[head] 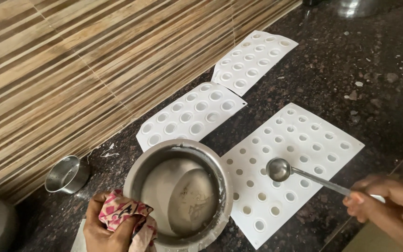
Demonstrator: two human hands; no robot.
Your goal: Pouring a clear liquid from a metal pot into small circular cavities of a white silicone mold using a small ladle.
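Observation:
My left hand (104,228) grips the near rim of a steel pot (179,191) through a pink patterned cloth (123,212). The pot is tilted and holds a little pale batter at its bottom. My right hand (392,205) holds the handle of a metal spoon (281,169). The spoon's round bowl hangs over a white silicone mould (295,163) with several small round cavities, just right of the pot. Some cavities near the pot look filled with pale batter.
Two more white moulds (190,114) (255,58) lie further back on the dark speckled stone counter (364,84). A small steel cup (67,174) stands left of the pot by the striped wall tiles. White crumbs dot the counter at the right.

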